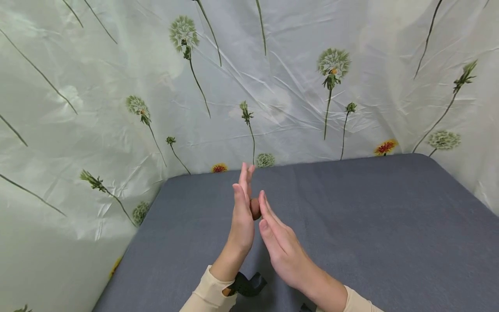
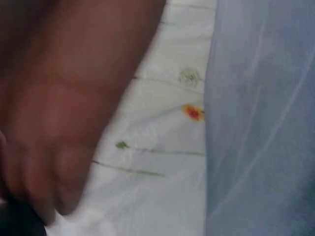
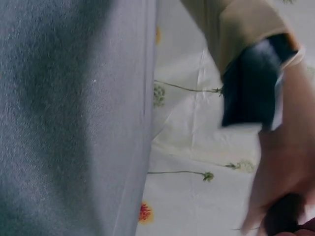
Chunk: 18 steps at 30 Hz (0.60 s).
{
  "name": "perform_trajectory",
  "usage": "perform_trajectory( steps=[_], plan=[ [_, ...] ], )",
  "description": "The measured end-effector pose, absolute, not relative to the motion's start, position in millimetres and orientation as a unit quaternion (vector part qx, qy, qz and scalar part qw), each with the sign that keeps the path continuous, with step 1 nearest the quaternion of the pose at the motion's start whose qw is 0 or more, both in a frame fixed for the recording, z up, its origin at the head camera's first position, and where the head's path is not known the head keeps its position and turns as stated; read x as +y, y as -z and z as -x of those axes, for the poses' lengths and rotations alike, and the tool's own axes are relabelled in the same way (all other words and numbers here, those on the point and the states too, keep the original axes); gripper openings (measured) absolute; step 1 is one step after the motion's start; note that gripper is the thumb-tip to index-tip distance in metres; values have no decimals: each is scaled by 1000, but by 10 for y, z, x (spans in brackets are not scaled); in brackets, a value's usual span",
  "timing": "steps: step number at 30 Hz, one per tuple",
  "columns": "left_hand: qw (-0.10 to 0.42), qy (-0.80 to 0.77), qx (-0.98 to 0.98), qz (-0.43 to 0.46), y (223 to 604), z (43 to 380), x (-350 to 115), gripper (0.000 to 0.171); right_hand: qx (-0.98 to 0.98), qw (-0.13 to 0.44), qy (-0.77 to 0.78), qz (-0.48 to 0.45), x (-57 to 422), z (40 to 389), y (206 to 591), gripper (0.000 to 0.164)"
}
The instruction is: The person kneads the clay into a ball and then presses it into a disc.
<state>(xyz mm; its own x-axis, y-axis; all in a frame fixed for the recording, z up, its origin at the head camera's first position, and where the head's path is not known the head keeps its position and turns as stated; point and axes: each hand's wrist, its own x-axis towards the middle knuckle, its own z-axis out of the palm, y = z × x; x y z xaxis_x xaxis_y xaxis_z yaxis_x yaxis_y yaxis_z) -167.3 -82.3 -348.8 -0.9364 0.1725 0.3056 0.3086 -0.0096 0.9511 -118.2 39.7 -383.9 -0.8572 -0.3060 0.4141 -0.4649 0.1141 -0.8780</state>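
Note:
A small brown rounded lump (image 1: pixel 255 209) sits between my two hands, above the grey surface. My left hand (image 1: pixel 242 219) is upright with straight fingers, its palm side against the lump. Leaning in from the right, my right hand (image 1: pixel 282 247) has its straight fingers together, their tips beside the lump. Part of the lump is hidden behind the fingers. In the right wrist view the lump (image 3: pixel 285 214) looks dark, close to the left hand (image 3: pixel 288 167). A blurred hand fills the left of the left wrist view.
A grey cloth-covered table (image 1: pixel 370 216) lies beneath the hands. Behind it and to the sides hangs a pale sheet (image 1: pixel 288 99) printed with dandelions and flowers. A black wrist-worn device (image 1: pixel 249 284) shows at the left wrist, below a beige sleeve (image 1: pixel 210 288).

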Motion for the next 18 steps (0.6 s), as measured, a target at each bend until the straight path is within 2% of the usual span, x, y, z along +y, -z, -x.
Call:
perform_trajectory(
  steps=[6, 12, 15, 18],
  plan=[
    [-10, 731, -667, 142, 3653, 1793, -800, 80, -750, 98, -593, -276, 409, 1132, 3811, 54],
    [-64, 706, -679, 192, 3740, 1697, -664, 79, -762, 111, -594, -232, 552, 1277, 3739, 55],
    [-65, 690, -692, 203, 3703, 1639, -646, 77, -771, 98, -592, -214, 601, 1343, 3754, 56],
    [-40, 685, -700, 199, 3617, 1603, -673, 76, -769, 78, -596, -217, 591, 1362, 3774, 57]
  ],
)
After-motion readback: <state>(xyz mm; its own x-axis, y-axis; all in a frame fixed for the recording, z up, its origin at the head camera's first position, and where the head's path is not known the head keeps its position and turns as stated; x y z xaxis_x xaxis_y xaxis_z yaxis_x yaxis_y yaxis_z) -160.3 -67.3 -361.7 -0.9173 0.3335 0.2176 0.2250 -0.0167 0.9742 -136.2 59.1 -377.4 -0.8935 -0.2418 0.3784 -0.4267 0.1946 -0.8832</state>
